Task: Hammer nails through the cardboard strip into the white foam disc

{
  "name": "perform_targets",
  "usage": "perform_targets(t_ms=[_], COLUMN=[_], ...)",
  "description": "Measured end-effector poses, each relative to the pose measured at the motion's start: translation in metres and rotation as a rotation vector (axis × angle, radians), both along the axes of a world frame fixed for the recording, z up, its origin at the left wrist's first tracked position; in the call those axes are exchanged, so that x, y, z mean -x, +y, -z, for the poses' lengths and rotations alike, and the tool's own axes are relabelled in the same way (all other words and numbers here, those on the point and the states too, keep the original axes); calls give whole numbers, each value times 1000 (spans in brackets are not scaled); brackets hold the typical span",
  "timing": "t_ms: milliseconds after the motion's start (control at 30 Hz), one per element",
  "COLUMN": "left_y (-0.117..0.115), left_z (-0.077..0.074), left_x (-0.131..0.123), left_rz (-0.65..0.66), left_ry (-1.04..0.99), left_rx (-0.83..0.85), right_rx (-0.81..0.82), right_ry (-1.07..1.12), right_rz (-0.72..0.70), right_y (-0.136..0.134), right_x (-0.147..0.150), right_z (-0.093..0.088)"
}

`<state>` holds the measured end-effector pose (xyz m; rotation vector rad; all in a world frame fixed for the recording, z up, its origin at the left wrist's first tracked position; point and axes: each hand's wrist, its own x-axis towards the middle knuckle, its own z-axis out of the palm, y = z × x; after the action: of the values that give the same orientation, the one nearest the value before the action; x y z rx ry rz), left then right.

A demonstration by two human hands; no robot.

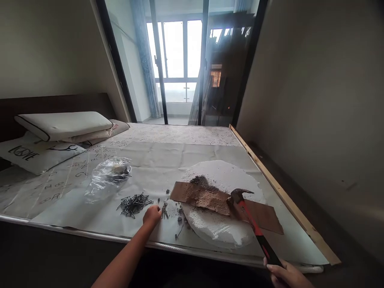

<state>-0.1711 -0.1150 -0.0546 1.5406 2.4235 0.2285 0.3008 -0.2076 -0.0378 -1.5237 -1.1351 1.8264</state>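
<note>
Steel nails [134, 203] are lying in a loose heap on the sheet [156, 160], and the left hand [151, 215] is resting just beside them, fingers curled; whether it is pinching a nail cannot be told. The right hand [286, 274] is gripping the hammer [250, 224] low on the handle, with the head resting on the perforated board [210, 199] over the foam disc [222, 224].

Hazards, as judged:
- The far grip is risking a glancing strike.
- Soft foam is letting the board shift.
- Scattered nails are lying near the fingers.
</note>
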Motion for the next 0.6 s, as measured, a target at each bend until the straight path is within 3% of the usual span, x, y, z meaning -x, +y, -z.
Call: perform_targets(t_ms=[200,367,467,600], left_y=[6,10,8,2], left_z=[-3,-12,-23,-52], left_x=[-14,-8,-5,-23], left_rz=[0,-23,-58,3], left_ry=[20,9,-75,-405], left_rx=[54,27,-52,-267], right_rx=[-33,-17,-21,-43], right_ry=[10,89,118,113], right_rz=[51,52,41,29], right_y=[-2,-5,-2,4], right_x=[5,14,17,17], right_z=[1,-9,-16,-14])
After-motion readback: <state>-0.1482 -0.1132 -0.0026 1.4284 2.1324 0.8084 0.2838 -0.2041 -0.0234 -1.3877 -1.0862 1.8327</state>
